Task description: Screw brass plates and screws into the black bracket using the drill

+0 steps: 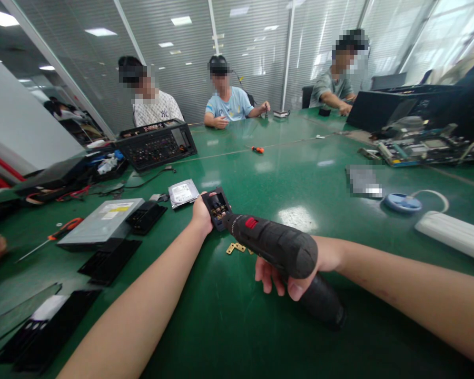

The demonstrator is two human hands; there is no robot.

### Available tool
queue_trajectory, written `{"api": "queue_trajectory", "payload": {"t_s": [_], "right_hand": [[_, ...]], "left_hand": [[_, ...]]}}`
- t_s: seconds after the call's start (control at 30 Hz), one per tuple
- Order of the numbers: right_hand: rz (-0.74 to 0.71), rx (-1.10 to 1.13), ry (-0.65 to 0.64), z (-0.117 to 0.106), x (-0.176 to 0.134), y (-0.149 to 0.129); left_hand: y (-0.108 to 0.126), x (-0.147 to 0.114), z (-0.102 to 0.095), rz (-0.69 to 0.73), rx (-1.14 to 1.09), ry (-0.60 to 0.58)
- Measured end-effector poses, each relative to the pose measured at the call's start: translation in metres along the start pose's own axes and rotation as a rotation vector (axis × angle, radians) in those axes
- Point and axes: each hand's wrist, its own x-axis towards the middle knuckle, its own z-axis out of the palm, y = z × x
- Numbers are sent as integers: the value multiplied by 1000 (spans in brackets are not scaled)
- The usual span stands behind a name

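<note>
Nearest, toward the near edge of the green tabletop [205,310], the right hand [300,284] is wrapped around the grip of a black power driver [276,245], whose nose points forward and left. Just beyond the driver, small brass-coloured plates [240,247] lie loose on the tabletop.

The left hand [202,215] grasps a small dark case [217,223], held near the middle of the tabletop with its hollow side toward the viewer and metal parts showing inside. The driver's nose overlaps the case's lower right; whether a bit is seated in a screw cannot be told. The step looks like driving or loosening a fastener in the case. The next move seems to call for a firm left hold, the bit square to the fastener and steady pressure, since a tilted tip could slip.

Just beyond the left hand lies a hard drive [183,193]. Nearer the left edge sits a silver optical drive [102,221]. Farther off, an orange screwdriver [257,150] lies toward the far edge, where co-workers sit; a black chassis [158,145] stands toward the far left corner.
</note>
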Motion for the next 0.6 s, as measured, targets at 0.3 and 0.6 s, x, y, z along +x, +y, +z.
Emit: {"api": "queue_trajectory", "payload": {"t_s": [0.3,0.6], "right_hand": [[-12,-18,4,1,1,0],[-18,-27,1,1,1,-2]], "left_hand": [[0,2,0,-1,6,7],[0,1,1,-17,-16,22]]}}
